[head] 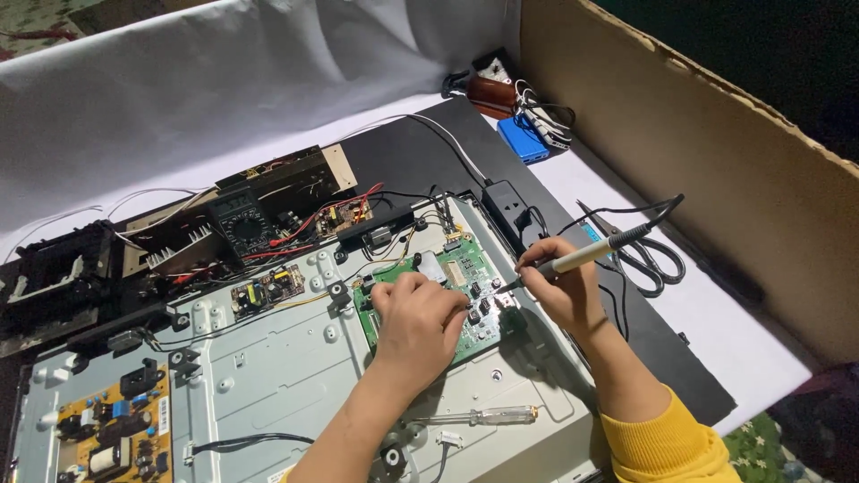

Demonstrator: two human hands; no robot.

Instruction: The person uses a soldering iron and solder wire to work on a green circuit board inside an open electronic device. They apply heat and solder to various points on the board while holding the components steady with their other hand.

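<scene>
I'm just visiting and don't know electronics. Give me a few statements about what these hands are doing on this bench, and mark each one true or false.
1. The right hand holds a pen-like soldering iron with its tip down at the green circuit board. True.
2. The left hand holds the screwdriver. False: the clear-handled screwdriver lies loose on the grey metal panel, and the left hand rests on the green board.
3. A dark multimeter sits beyond the panel. True.
4. The scissors are in the right hand's grip. False: the black scissors lie on the table to its right.
5. The right sleeve is blue. False: the sleeve is yellow.
</scene>
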